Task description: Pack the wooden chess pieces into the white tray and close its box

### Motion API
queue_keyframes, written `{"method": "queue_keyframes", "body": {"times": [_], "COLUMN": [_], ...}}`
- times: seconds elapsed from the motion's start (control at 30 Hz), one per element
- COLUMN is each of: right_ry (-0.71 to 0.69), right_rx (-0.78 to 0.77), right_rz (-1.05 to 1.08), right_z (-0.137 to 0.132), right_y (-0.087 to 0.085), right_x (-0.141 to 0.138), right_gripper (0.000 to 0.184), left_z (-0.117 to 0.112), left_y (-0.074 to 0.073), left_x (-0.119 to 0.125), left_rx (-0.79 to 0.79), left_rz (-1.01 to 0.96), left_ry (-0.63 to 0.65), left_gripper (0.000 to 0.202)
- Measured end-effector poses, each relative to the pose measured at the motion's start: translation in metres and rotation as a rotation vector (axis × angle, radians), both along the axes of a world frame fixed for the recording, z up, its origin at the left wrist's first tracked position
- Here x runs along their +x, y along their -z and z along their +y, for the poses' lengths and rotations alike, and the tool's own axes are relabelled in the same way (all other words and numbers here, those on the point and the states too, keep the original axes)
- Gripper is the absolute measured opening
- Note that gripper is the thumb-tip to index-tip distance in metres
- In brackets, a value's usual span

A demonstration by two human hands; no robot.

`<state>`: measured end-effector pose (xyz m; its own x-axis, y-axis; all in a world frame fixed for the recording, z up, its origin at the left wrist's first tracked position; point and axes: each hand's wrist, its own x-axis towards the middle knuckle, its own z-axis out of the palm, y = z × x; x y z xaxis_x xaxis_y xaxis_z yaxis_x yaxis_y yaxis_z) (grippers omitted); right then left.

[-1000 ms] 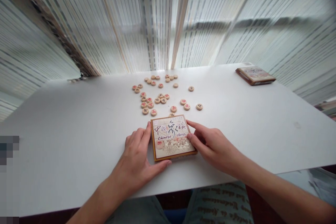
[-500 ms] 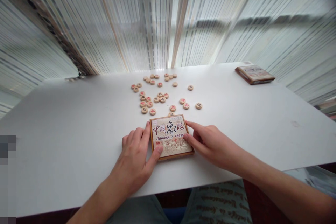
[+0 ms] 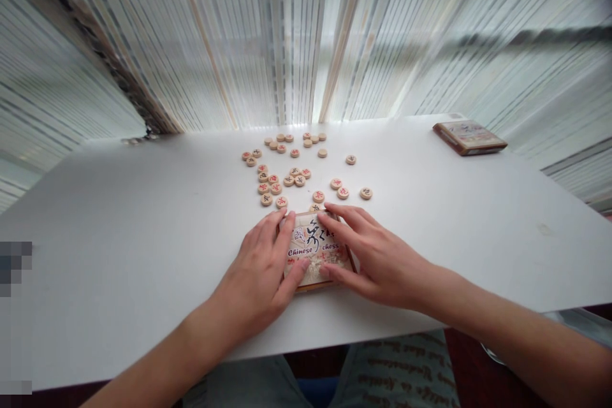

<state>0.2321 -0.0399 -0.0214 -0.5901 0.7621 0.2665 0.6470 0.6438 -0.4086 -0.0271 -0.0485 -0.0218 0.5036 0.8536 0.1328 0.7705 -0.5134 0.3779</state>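
Observation:
A flat square Chinese chess box (image 3: 313, 247) with printed lettering lies on the white table (image 3: 143, 223) near its front edge. My left hand (image 3: 258, 274) rests on the box's left side, fingers stretched over its top and thumb on its face. My right hand (image 3: 373, 255) lies over the right side, fingers spread across the lid and thumb at the lower edge. Both hands press on the box from above. Just beyond the box, several round wooden chess pieces (image 3: 287, 178) with red or black characters lie scattered.
A second flat box (image 3: 468, 138) sits at the table's far right corner. Striped translucent blinds (image 3: 306, 38) hang behind the far edge. My lap shows under the front edge.
Both hands moved from the sides of the box onto its top, now covering much of the lid. The box shifted slightly away from me.

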Motion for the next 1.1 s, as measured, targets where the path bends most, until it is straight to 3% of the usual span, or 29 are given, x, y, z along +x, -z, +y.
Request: {"method": "queue_keyframes", "body": {"times": [0.17,0.43,0.73,1.1], "right_ry": [-0.062,-0.058,-0.189,-0.265], "right_rx": [-0.007,-0.194,-0.312,-0.355], "right_rz": [-0.082,-0.108,-0.126,-0.015], "right_z": [-0.001,0.005,0.034,0.038], "right_y": [0.0,-0.006,-0.019,-0.019], "right_x": [0.005,0.01,0.015,0.014], "right_gripper": [0.109,0.131,0.145,0.15], "left_z": [0.005,0.026,0.055,0.059], "left_y": [0.004,-0.001,-0.011,-0.005], "left_x": [0.003,0.007,0.019,0.031], "left_rx": [-0.046,-0.057,-0.137,-0.159], "left_rz": [0.018,-0.001,-0.063,-0.141], "left_ry": [0.014,0.024,0.045,-0.028], "left_gripper": [0.069,0.066,0.046,0.033]}}
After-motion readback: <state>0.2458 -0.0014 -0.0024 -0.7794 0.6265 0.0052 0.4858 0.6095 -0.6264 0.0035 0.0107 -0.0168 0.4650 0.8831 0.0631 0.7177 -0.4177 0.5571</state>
